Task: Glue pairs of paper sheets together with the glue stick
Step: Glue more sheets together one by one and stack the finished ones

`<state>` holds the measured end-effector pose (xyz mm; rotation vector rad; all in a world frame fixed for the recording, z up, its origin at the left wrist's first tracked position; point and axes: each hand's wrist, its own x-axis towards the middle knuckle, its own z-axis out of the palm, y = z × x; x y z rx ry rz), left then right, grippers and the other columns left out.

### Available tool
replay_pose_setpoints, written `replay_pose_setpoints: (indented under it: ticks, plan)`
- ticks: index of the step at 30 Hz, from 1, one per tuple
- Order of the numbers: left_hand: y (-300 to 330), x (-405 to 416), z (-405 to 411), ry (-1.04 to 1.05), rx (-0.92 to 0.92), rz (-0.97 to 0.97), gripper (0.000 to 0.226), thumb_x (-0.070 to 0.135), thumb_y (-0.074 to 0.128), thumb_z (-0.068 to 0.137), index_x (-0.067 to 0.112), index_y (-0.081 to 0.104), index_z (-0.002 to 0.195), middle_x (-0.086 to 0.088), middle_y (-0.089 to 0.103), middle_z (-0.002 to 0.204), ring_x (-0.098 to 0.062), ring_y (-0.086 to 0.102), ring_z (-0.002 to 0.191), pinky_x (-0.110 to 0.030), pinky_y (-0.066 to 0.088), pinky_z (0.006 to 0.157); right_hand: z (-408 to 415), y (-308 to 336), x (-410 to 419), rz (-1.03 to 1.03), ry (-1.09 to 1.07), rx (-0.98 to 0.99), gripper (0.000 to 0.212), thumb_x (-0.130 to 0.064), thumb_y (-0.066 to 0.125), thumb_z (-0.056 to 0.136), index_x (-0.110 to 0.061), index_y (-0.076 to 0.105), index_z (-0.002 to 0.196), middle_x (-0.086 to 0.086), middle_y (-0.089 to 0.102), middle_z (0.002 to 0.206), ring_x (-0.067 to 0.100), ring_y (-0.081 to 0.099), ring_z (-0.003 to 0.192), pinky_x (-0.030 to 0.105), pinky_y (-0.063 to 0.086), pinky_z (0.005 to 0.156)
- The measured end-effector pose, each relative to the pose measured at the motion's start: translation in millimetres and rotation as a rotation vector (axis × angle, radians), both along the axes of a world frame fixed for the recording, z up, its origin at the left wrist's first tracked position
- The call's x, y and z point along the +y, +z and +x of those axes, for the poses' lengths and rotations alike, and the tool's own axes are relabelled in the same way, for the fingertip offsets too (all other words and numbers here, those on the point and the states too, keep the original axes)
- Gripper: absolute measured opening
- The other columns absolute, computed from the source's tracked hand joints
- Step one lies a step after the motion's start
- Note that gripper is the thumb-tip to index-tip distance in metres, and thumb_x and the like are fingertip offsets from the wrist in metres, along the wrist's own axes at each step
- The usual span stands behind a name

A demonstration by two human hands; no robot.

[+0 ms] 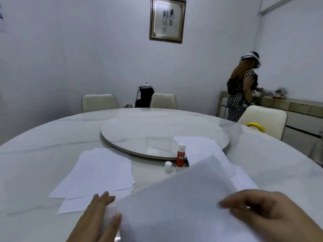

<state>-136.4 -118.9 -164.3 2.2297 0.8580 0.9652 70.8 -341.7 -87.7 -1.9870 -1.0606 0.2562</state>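
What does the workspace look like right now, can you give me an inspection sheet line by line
Surface: round white marble table with a raised turntable at its centre.
Job's things: glue stick upright, uncapped, its cap standing beside it; fanned paper pile to the left; more sheets to the right, partly on the turntable; one sheet lifted in front.
Clutter: yellow ring at the far right edge.
Grips: left hand holds the lifted sheet's left edge; right hand holds its right edge, fingers curled.
Cables: nothing seen on the table.
Surroundings: cream chairs, framed picture, another person standing at a sideboard.
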Motion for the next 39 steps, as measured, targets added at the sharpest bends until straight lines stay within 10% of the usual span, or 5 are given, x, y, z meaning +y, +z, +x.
replay_pose_setpoints:
  ticks: [3, 8, 15, 26, 39]
  plan:
    - [-1.4, 17.6, 2.4, -0.023, 0.003, 0.008, 0.044, 0.022, 0.070, 0.079, 0.062, 0.054, 0.088, 0.010, 0.052, 0.130, -0.002, 0.035, 0.132, -0.019, 0.027, 0.101, 35.2, 20.4, -16.9, 0.439, -0.188, 0.099, 0.018, -0.007, 0.071, 0.071, -0.021, 0.080, 0.077, -0.003, 0.077, 0.076, 0.001, 0.071, 0.069, 0.008, 0.053, 0.064]
    - [14.7, 59.0, 20.0, 0.030, 0.361, 0.259, 0.052, 0.053, 0.043, 0.092, 0.041, 0.023, 0.138, 0.018, 0.013, 0.155, -0.002, 0.009, 0.143, -0.021, 0.015, 0.112, 81.2, 19.1, 15.3, 0.801, -0.494, 0.390, 0.028, -0.007, 0.051, 0.097, -0.021, 0.073, 0.090, -0.004, 0.072, 0.088, 0.008, 0.067, 0.064, 0.016, 0.054, 0.061]
    - [6.8, 69.8, 31.9, 0.036, 0.460, 0.418, 0.035, 0.055, 0.036, 0.093, 0.036, 0.054, 0.116, 0.021, 0.055, 0.109, 0.002, 0.050, 0.105, -0.017, 0.036, 0.089, 98.0, -14.2, 101.9, 0.666, -0.672, 0.581, 0.043, 0.009, 0.042, 0.094, -0.012, 0.057, 0.128, 0.011, 0.056, 0.128, 0.032, 0.064, 0.099, 0.023, 0.048, 0.065]
    - [9.1, 66.3, 32.3, 0.038, 0.471, 0.444, 0.028, 0.038, 0.029, 0.100, 0.025, 0.039, 0.077, 0.009, 0.042, 0.084, -0.007, 0.044, 0.086, -0.024, 0.041, 0.076, 99.7, -55.5, 129.5, 0.375, -0.765, 0.398, 0.029, -0.006, 0.065, 0.088, -0.005, 0.062, 0.117, 0.014, 0.064, 0.119, 0.030, 0.060, 0.105, 0.028, 0.042, 0.082]
    - [20.0, 55.6, 26.5, 0.217, 0.258, 0.340, 0.011, 0.020, 0.054, 0.089, 0.019, 0.058, 0.078, 0.007, 0.059, 0.078, -0.015, 0.054, 0.075, -0.031, 0.045, 0.062, 84.0, -40.3, 111.9, 0.500, -0.750, 0.377, 0.016, -0.030, 0.059, 0.092, -0.014, 0.058, 0.098, 0.009, 0.065, 0.082, 0.023, 0.058, 0.059, 0.024, 0.039, 0.048]
